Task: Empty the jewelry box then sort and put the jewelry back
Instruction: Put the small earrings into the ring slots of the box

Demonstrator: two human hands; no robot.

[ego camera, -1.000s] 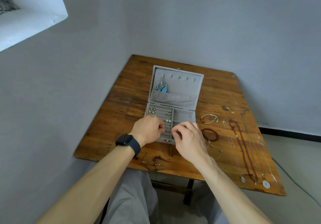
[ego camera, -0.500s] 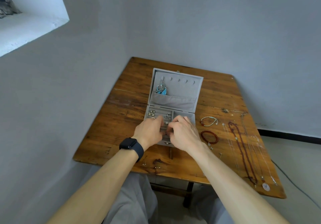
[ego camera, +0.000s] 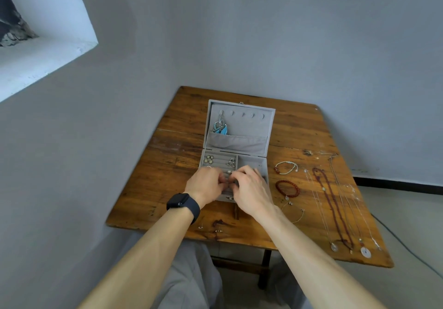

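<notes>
A grey jewelry box (ego camera: 270, 126) stands open on the wooden table (ego camera: 172, 160), lid upright. Blue feather earrings (ego camera: 220, 127) hang inside the lid. Small earrings (ego camera: 209, 158) and rings sit in the padded slots of the left tray. My left hand (ego camera: 207, 185) and my right hand (ego camera: 250, 190) meet over the near slots, fingertips pinched together on something too small to make out. Right of the box lie a white bracelet (ego camera: 286, 167), a red bead bracelet (ego camera: 287, 188) and several necklaces (ego camera: 332, 203).
Tiny earrings (ego camera: 201, 226) lie near the table's front edge, and a thin chain (ego camera: 296, 214) rests by my right wrist. Walls close off the left and far sides of the table. A cable (ego camera: 407, 248) runs on the floor at right.
My right hand moved left to meet my left hand over the ring slots. Both hands now pinch together at the tray's near rows.
</notes>
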